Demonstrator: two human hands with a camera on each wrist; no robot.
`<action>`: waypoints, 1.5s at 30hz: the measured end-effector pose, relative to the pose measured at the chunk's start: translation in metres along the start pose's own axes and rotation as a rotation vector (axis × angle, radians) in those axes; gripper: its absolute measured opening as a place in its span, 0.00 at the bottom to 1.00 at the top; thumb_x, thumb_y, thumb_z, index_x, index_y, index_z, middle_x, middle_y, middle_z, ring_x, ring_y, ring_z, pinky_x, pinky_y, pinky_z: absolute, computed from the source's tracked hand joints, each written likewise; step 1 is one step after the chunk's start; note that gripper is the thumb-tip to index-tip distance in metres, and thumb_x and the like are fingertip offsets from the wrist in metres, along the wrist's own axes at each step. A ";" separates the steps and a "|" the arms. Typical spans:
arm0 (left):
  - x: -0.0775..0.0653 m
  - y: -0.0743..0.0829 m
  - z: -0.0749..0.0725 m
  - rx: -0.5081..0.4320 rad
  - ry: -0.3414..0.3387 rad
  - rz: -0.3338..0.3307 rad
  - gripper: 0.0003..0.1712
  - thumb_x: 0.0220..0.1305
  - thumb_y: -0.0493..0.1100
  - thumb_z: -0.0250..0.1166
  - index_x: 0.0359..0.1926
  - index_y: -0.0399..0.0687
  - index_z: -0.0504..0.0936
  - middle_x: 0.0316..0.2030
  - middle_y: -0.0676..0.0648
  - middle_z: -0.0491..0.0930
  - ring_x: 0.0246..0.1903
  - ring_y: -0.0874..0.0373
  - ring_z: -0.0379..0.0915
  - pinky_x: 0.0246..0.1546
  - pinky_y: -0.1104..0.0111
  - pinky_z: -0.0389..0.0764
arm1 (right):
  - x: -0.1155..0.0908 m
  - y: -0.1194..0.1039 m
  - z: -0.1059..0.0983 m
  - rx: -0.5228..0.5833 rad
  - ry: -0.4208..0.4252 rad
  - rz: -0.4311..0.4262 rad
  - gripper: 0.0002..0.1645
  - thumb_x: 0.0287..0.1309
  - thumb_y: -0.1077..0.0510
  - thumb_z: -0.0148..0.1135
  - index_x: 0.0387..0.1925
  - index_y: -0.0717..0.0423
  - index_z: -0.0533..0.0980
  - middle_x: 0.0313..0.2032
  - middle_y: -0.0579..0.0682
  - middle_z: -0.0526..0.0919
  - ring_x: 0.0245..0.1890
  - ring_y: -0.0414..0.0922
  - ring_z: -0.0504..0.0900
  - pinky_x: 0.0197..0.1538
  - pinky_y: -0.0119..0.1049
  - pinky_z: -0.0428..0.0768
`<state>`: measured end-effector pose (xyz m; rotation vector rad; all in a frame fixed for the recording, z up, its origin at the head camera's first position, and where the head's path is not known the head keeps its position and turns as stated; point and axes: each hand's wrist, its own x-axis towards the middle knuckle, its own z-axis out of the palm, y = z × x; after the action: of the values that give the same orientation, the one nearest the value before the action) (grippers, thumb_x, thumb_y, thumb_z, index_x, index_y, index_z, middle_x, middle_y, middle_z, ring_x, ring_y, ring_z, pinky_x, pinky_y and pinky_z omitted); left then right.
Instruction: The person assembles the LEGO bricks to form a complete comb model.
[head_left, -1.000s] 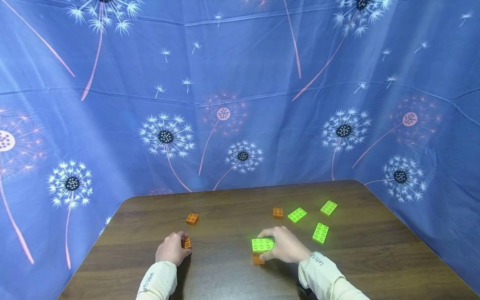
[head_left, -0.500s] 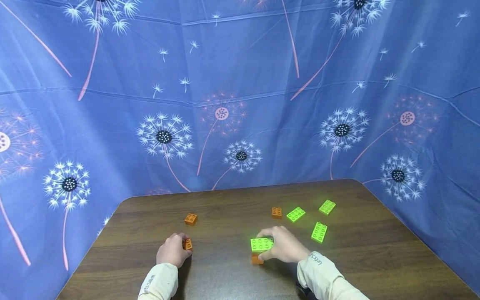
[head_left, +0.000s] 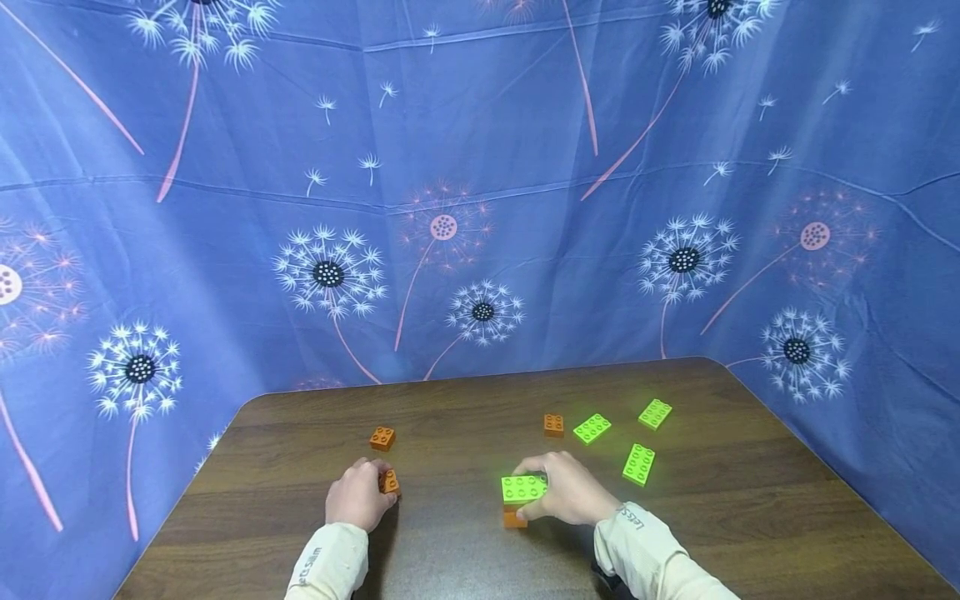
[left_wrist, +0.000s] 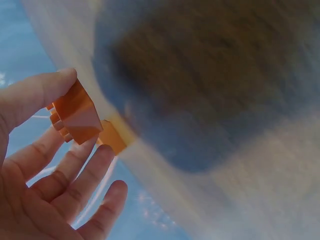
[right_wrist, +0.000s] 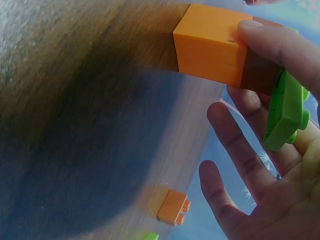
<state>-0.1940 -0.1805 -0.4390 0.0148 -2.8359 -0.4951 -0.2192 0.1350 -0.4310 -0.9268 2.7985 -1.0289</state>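
Note:
My left hand [head_left: 357, 495] pinches an orange toy building brick [head_left: 389, 482] between thumb and fingers, at the table's left middle. In the left wrist view that orange brick [left_wrist: 79, 114] appears lifted and tilted, its studs facing left. To the right, my right hand [head_left: 573, 490] grips a small stack: a lime-green brick [head_left: 522, 488] on top of orange bricks [head_left: 514, 519]. The right wrist view shows the thumb pressed on the orange part [right_wrist: 212, 45], while the green brick [right_wrist: 287, 112] juts sideways over it. Part of the stack is hidden behind the fingers.
Behind the left hand lies a loose orange brick [head_left: 382, 438]. Another orange brick [head_left: 553, 425] sits beyond the right hand, beside several lime-green bricks [head_left: 639, 464]. The brown wooden table [head_left: 450, 567] ends at a blue dandelion-print cloth [head_left: 480, 167].
My left hand has moved a little to the right and away from me, carrying the orange brick with it. My right hand stays on the stack as before.

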 end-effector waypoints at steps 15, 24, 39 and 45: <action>0.004 0.034 -0.012 -0.043 0.041 0.095 0.23 0.43 0.39 0.83 0.43 0.40 0.88 0.35 0.41 0.84 0.33 0.43 0.83 0.32 0.49 0.82 | 0.001 -0.001 0.000 0.006 -0.006 0.025 0.23 0.37 0.57 0.84 0.40 0.49 0.85 0.30 0.34 0.83 0.28 0.33 0.74 0.34 0.32 0.75; 0.008 0.053 -0.018 -0.053 0.066 0.157 0.22 0.44 0.40 0.82 0.43 0.43 0.88 0.43 0.35 0.85 0.37 0.38 0.84 0.38 0.45 0.82 | 0.000 0.000 0.000 -0.005 -0.011 0.025 0.24 0.36 0.56 0.84 0.41 0.49 0.85 0.30 0.35 0.82 0.28 0.34 0.74 0.34 0.33 0.75; 0.006 0.084 -0.027 -0.074 0.105 0.261 0.23 0.43 0.41 0.83 0.43 0.43 0.88 0.33 0.46 0.83 0.32 0.48 0.82 0.32 0.54 0.82 | 0.000 0.002 0.002 -0.009 -0.005 0.033 0.25 0.35 0.55 0.84 0.41 0.48 0.86 0.31 0.35 0.82 0.30 0.35 0.74 0.35 0.34 0.75; 0.005 0.094 -0.030 -0.089 0.109 0.290 0.22 0.43 0.42 0.83 0.43 0.44 0.88 0.33 0.47 0.82 0.32 0.48 0.81 0.31 0.55 0.81 | 0.002 0.003 0.002 0.002 -0.008 0.019 0.25 0.35 0.55 0.84 0.41 0.49 0.86 0.31 0.35 0.83 0.29 0.34 0.75 0.34 0.33 0.75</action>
<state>-0.1876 -0.1017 -0.3793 -0.3689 -2.6450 -0.5358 -0.2216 0.1344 -0.4337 -0.9001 2.7940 -1.0235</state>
